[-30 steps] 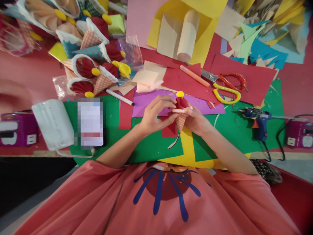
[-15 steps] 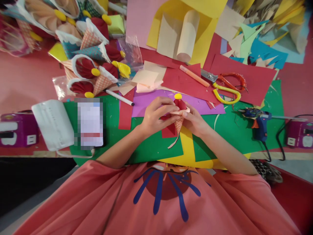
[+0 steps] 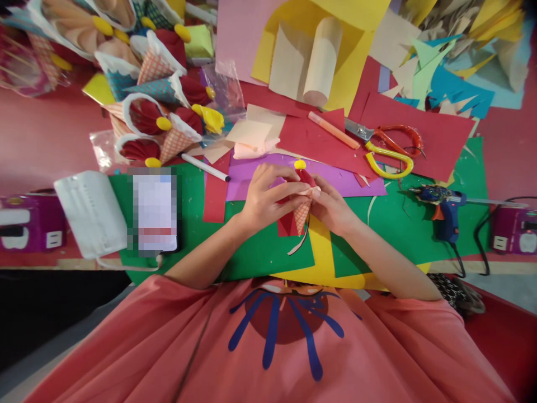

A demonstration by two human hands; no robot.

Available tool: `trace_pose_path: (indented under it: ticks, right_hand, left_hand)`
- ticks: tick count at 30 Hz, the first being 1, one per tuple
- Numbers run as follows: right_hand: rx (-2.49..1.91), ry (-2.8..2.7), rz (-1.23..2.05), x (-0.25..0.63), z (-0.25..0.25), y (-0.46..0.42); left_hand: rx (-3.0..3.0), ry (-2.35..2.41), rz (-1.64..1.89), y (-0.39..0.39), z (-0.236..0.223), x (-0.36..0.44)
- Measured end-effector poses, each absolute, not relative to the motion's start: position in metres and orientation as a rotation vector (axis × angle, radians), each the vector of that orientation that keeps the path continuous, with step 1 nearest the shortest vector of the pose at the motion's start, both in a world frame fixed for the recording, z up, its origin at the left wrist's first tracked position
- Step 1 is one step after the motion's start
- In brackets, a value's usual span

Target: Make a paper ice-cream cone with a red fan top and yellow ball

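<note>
Between my two hands is a small paper ice cream cone (image 3: 301,217) with an orange checked pattern, dark red paper at its top and a yellow tip. My left hand (image 3: 268,193) grips its upper rim from the left, fingers bent over it. On the other side my right hand (image 3: 331,204) pinches the rim, its thumb near a pale pink strip (image 3: 309,191) along the edge. The inner fingertips are partly hidden by the cone. Below the cone a thin pale strip of paper (image 3: 297,247) lies on the green sheet (image 3: 268,254).
Several finished paper cones (image 3: 142,115) are heaped at the left. Scissors (image 3: 390,148) and an orange marker (image 3: 333,130) lie beyond my hands. A blue glue gun (image 3: 448,215) with its cable is at the right. A phone (image 3: 154,210) and white box-like device (image 3: 90,214) sit left.
The cone has shifted slightly left and turned, its pointed end swinging left and its yellow tip moving left. Both hands keep hold at the rim, with small finger shifts.
</note>
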State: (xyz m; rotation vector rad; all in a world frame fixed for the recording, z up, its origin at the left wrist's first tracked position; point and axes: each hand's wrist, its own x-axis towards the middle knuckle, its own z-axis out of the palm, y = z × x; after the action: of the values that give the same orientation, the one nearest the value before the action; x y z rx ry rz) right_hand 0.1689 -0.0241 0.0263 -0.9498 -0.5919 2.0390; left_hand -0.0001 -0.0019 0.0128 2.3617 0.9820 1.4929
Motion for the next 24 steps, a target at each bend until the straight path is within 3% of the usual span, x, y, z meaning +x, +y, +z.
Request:
trace_pose_path:
  ticks: [24]
  right_hand:
    - [-0.883, -0.569, 2.094, 0.1721, 0.0262, -0.0242]
  left_hand:
    - [2.39, 0.842, 1.568, 0.0011, 0.0153, -0.0025]
